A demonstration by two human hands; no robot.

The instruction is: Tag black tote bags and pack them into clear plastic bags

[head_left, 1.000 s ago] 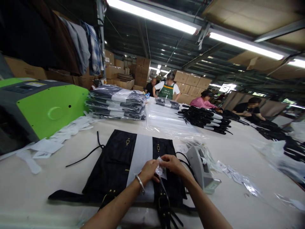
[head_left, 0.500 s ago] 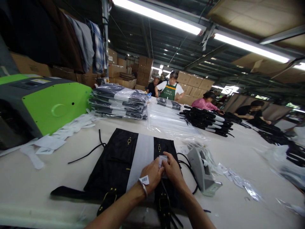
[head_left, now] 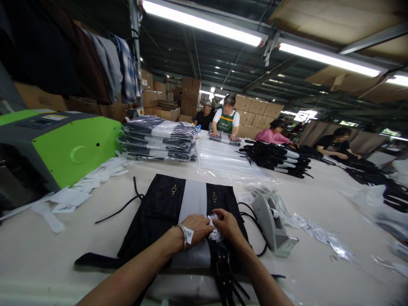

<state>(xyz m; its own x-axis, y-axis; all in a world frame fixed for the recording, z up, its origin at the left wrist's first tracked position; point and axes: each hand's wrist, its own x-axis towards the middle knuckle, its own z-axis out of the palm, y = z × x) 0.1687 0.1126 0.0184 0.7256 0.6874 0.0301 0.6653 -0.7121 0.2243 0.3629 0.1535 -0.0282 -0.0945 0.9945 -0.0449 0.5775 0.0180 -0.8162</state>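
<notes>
In the head view, the black article [head_left: 159,214] lies flat near the surface's [head_left: 325,204] near edge, a pale band [head_left: 193,197] running down its middle. A small clear packet [head_left: 216,233] is over the article, just right of the band. The left hand [head_left: 195,226] grips the packet's left side with bent fingers; the right hand [head_left: 228,226] pinches it from the other side. The packet's contents cannot be made out. A label [head_left: 189,235] hangs at the bracelet [head_left: 182,233] on the left wrist.

A grey holder [head_left: 276,227] stands right of the article, beside a black cord [head_left: 259,227]. Toward the far edge are a wrapped stack [head_left: 157,139], flat clear bags [head_left: 223,159] and a black pile [head_left: 277,158]. A green machine [head_left: 76,148] occupies the left. At the far edge, a co-worker in a green apron [head_left: 226,123] presses both hands on a wrapped pack [head_left: 224,138].
</notes>
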